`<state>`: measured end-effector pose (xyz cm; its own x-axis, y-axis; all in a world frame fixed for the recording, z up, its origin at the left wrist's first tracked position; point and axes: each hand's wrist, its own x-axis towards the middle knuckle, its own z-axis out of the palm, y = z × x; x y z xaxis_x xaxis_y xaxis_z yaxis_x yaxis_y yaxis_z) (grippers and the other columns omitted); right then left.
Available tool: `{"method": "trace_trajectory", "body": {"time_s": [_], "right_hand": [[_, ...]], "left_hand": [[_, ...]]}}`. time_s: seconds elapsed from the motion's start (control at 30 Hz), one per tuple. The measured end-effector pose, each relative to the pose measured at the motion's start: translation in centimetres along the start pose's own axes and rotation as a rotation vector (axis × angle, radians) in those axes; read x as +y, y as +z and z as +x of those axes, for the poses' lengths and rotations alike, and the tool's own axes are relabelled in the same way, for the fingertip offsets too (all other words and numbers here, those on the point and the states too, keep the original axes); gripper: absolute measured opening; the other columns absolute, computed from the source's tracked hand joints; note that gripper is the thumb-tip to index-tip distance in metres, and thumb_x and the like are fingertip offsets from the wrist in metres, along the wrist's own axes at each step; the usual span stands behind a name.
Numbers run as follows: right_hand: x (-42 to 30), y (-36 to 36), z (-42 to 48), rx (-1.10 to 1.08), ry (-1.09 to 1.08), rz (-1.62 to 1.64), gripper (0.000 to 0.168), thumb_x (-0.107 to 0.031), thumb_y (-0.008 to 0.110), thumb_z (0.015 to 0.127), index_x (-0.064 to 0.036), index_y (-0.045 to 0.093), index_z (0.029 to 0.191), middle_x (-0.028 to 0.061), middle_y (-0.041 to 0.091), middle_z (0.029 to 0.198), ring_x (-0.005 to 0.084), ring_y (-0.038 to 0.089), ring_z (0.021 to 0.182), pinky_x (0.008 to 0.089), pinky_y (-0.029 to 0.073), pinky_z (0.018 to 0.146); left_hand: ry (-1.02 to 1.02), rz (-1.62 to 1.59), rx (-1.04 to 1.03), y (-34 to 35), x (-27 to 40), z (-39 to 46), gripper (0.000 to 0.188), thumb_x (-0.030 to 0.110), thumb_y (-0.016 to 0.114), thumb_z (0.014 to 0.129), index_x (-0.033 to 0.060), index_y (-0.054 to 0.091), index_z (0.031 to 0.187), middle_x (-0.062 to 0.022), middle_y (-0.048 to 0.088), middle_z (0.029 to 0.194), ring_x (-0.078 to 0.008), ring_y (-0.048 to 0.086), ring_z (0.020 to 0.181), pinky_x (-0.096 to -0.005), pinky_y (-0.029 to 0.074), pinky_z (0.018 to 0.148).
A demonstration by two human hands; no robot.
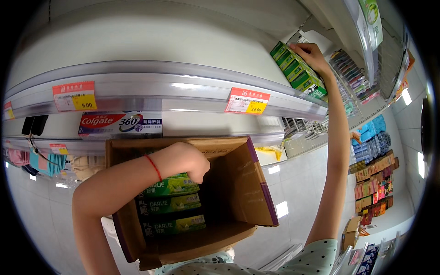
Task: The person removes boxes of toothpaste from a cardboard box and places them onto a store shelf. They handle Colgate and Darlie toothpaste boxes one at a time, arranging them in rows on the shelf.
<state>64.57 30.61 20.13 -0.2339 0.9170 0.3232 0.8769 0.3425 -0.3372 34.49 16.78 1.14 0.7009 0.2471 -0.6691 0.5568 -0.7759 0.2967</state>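
Note:
An open cardboard carton [252, 192] is in front of me, with several green Darlie toothpaste boxes [177, 225] stacked along its left side. My left hand [192, 163] reaches over the carton's left wall and curls above the top boxes. Its fingertips are mostly hidden, so what they grip does not show. At the right end of the upper white shelf [154, 37], a row of green toothpaste boxes [297, 70] stands at the front edge. My right hand [311, 56] holds this row from its far right side, thumb side on top; the other fingers are largely out of sight.
A Colgate box [120, 123] sits on the lower shelf behind the carton. Price tags [247, 100] line the shelf edge. Packaged goods [347, 65] hang right of my right hand, beneath a higher shelf [364, 44]. Stacked goods [373, 185] stand farther right across the tiled floor [299, 192].

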Motion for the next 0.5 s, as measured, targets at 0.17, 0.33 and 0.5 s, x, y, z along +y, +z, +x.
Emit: {"method": "trace_trajectory", "body": {"time_s": [0.17, 0.33, 0.5], "right_hand": [[-0.3, 0.8, 0.2, 0.002, -0.01, 0.013, 0.048, -0.047, 0.065, 0.083, 0.001, 0.071, 0.084, 0.0048, 0.064, 0.069, 0.0099, 0.055, 0.064, 0.0254, 0.044, 0.062], [0.4, 0.2, 0.3, -0.002, -0.015, 0.015, 0.049, -0.047, 0.065, 0.083, 0.001, 0.072, 0.085, 0.005, 0.064, 0.069, 0.01, 0.055, 0.064, 0.0244, 0.043, 0.062], [0.6, -0.5, -0.1, -0.002, 0.011, -0.012, 0.049, -0.048, 0.065, 0.083, 0.001, 0.072, 0.085, 0.005, 0.064, 0.069, 0.01, 0.055, 0.063, 0.0242, 0.043, 0.061]], "left_hand": [[-0.001, 0.002, -0.009, 0.2, -0.3, 0.0, 0.044, 0.041, 0.051, 0.087, 0.0026, 0.068, 0.099, -0.0166, 0.067, 0.096, -0.0343, 0.062, 0.092, -0.0468, 0.049, 0.079], [-0.006, 0.005, -0.019, 0.4, -0.3, 0.4, 0.044, 0.04, 0.051, 0.087, 0.002, 0.067, 0.101, -0.0177, 0.066, 0.099, -0.0343, 0.062, 0.093, -0.0472, 0.049, 0.08], [-0.009, 0.001, -0.016, 0.0, 0.3, 0.2, 0.043, 0.039, 0.051, 0.087, 0.0018, 0.067, 0.102, -0.0174, 0.065, 0.102, -0.0343, 0.061, 0.096, -0.0473, 0.049, 0.081]]}}
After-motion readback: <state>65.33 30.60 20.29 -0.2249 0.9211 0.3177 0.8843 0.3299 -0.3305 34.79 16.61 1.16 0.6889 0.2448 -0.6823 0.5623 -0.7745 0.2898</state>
